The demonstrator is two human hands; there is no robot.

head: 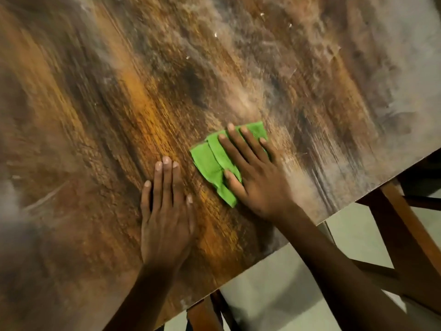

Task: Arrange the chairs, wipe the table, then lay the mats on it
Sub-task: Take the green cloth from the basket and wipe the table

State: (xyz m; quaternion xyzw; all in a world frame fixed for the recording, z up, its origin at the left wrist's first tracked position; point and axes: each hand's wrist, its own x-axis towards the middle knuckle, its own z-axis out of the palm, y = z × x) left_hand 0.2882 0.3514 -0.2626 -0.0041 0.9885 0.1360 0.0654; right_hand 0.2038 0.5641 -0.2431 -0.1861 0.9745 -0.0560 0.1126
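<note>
A brown wood-grain table (pixel 119 103) fills most of the head view, with pale dusty smears across its far and right parts. On it lies a folded green cloth (pixel 210 161), and my right hand (pixel 253 173) presses flat on it with straight, spread fingers and the thumb on the cloth's near side. My left hand (pixel 165 209) rests flat on the bare tabletop just left of the cloth, fingers straight and together. No mats are in view.
The table's near edge (pixel 238 278) runs diagonally from lower left to right. Below it show dark wooden chair or table frames (pixel 405 235), another wooden piece (pixel 205 314), and a pale tiled floor (pixel 274 295). Small white crumbs (pixel 216 34) dot the far tabletop.
</note>
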